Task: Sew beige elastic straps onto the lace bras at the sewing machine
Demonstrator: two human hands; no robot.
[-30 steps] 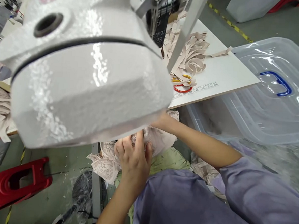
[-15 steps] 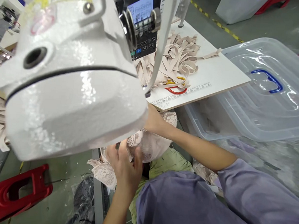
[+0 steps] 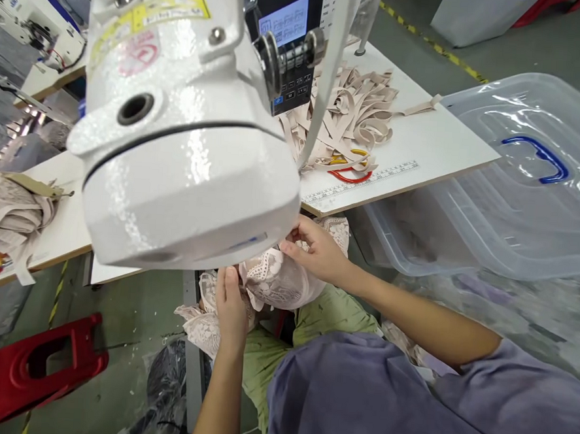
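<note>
Lace bunches by the machine, held in the right hand; whether the left hand grips, I can't tell.

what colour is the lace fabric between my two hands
The lace fabric is a pale pinkish beige, seen best in the current head view.

In the middle of the frame, the right fingers pinch the lace below the machine; the left fingers, partly hidden, seem to touch it too. Upper right, straps and scissors lie on the tabletop; a stool stands lower left.
</note>
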